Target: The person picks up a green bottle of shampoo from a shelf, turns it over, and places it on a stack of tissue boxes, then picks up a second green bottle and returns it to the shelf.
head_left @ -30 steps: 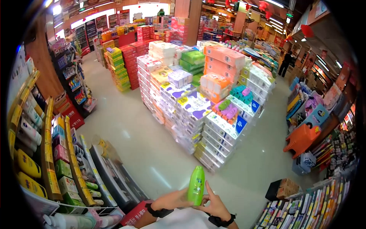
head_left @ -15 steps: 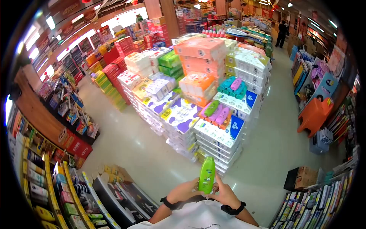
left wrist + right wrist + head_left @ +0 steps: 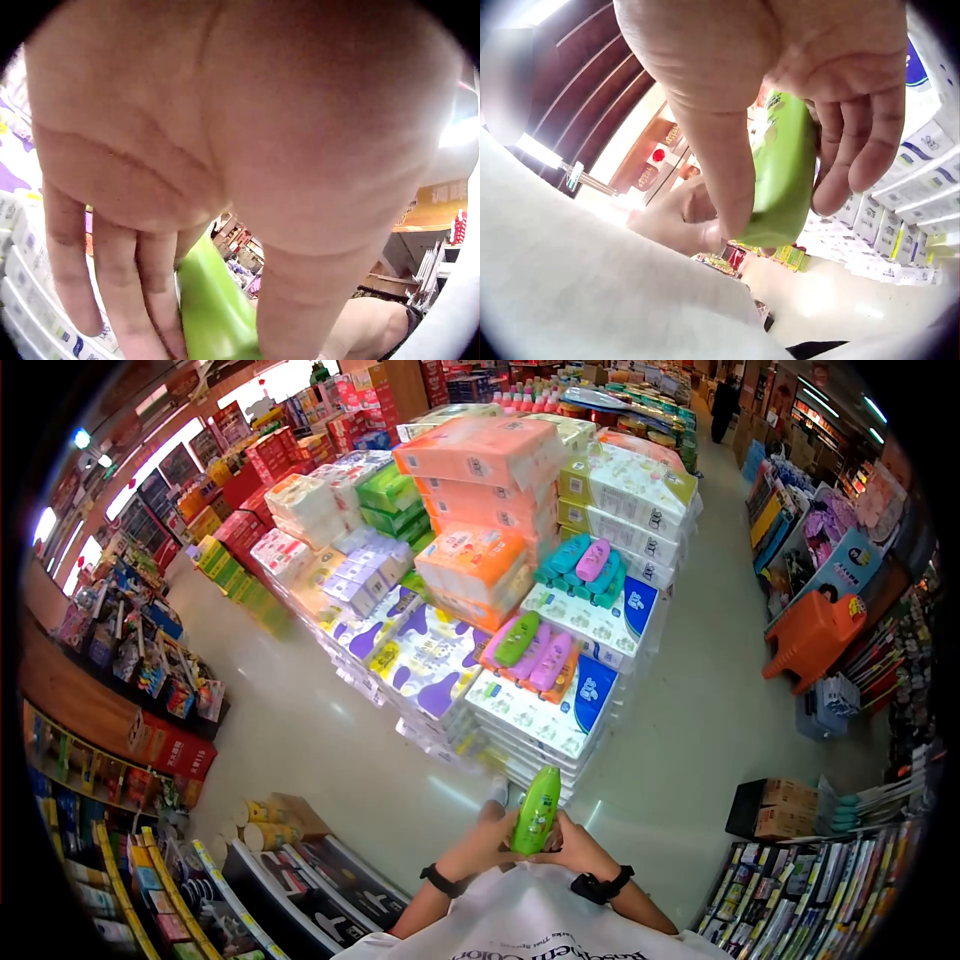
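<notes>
A green bottle point(image 3: 537, 812) stands nearly upright between both hands, close to the body in the head view. The left hand point(image 3: 484, 846) holds its left side and the right hand point(image 3: 580, 848) its lower right. In the left wrist view the bottle point(image 3: 214, 304) shows between the thumb and the fingers of the left hand point(image 3: 225, 172). The right wrist view has the thumb of the right hand point(image 3: 780, 97) on one face of the bottle point(image 3: 784, 176), with bent fingers at its other side. Part of the bottle's base is hidden by the hands.
A large stack of tissue packs point(image 3: 530, 715) stands ahead, with pink and green bottles point(image 3: 550, 660) and teal ones point(image 3: 600, 582) on top. An orange stool point(image 3: 815, 635) is at the right, a book rack point(image 3: 800, 885) at lower right, shelves point(image 3: 150, 890) at lower left.
The head view has shifted, bringing the tissue stack nearer and further left. Both hands still hold the green bottle, which leans slightly more to the right than before.
</notes>
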Demonstrator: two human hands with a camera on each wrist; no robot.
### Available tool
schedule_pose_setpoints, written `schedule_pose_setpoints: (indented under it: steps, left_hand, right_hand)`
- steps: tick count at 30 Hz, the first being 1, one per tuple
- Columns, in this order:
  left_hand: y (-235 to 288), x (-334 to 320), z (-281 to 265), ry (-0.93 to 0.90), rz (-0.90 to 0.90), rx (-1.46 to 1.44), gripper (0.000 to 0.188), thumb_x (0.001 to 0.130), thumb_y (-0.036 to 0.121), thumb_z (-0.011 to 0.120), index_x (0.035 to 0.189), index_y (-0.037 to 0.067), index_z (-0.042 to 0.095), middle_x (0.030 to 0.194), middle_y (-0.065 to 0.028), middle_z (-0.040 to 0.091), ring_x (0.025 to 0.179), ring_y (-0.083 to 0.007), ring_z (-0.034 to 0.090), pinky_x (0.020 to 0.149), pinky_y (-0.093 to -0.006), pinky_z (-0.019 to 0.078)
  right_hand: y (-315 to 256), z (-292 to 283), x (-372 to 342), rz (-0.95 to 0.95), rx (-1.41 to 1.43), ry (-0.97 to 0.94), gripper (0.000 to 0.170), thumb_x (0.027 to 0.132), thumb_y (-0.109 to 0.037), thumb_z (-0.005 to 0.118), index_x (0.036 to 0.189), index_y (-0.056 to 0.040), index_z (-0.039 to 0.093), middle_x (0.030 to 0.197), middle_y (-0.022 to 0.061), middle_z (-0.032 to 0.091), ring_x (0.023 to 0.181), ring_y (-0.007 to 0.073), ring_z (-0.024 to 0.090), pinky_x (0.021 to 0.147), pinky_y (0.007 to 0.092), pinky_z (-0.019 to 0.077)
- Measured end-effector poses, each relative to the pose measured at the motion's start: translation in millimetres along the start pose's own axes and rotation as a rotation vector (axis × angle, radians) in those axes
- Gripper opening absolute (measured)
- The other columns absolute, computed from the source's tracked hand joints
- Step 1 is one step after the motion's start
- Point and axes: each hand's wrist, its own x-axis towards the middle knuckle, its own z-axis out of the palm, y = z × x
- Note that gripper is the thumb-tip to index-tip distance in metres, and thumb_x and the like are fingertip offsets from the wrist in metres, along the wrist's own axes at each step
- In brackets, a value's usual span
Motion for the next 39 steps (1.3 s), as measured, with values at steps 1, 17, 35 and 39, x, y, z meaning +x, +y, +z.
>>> schedule_pose_setpoints:
  steps: [1, 17, 35, 39]
  left_hand:
    - [-7.3, 9.7, -6.9, 0.003, -0.006, -0.032, 0.080, 0.082, 0.021, 0.077, 0.147, 0.007, 0.032, 0.093, -0.0194, 0.069, 0.085, -0.0333, 0.070, 0.072, -0.0407, 0.0534]
    - [-31.7, 193.6, -166.8, 0.214, 0.149, 0.284, 0.093, 0.076, 0.017, 0.079, 0.154, 0.013, 0.028, 0.089, -0.0120, 0.070, 0.077, -0.0281, 0.070, 0.070, -0.0384, 0.0534]
    - [-89.4, 292.2, -210.2, 0.168, 0.235, 0.498, 0.086, 0.073, 0.030, 0.083, 0.145, 0.008, 0.041, 0.083, -0.0105, 0.069, 0.076, -0.0338, 0.068, 0.064, -0.0423, 0.0536]
    - [-101.5, 299.2, -209.9, 0.159, 0.188, 0.466, 0.082, 0.075, 0.028, 0.080, 0.145, 0.010, 0.041, 0.082, -0.0113, 0.068, 0.076, -0.0350, 0.067, 0.065, -0.0437, 0.0535]
  right_hand:
    - [-5.7, -9.4, 11.2, -0.031, 0.003, 0.006, 0.086, 0.076, -0.032, 0.087, 0.138, 0.0005, 0.037, 0.116, 0.0159, 0.067, 0.092, 0.0222, 0.068, 0.079, 0.0344, 0.0548]
    - [-19.9, -81.1, 208.1, -0.045, 0.183, 0.540, 0.049, 0.097, -0.010, 0.062, 0.139, -0.0005, 0.038, 0.099, 0.0108, 0.064, 0.082, 0.0145, 0.064, 0.070, 0.0274, 0.0511]
    - [25.0, -91.8, 299.5, 0.099, -0.002, 0.691, 0.049, 0.094, -0.014, 0.066, 0.135, -0.0026, 0.041, 0.086, 0.0105, 0.064, 0.075, 0.0178, 0.064, 0.066, 0.0308, 0.0504]
    - [24.9, -88.6, 310.2, 0.098, -0.101, 0.747, 0.047, 0.093, -0.015, 0.067, 0.132, -0.0023, 0.043, 0.079, 0.0100, 0.064, 0.066, 0.0217, 0.065, 0.062, 0.0330, 0.0498]
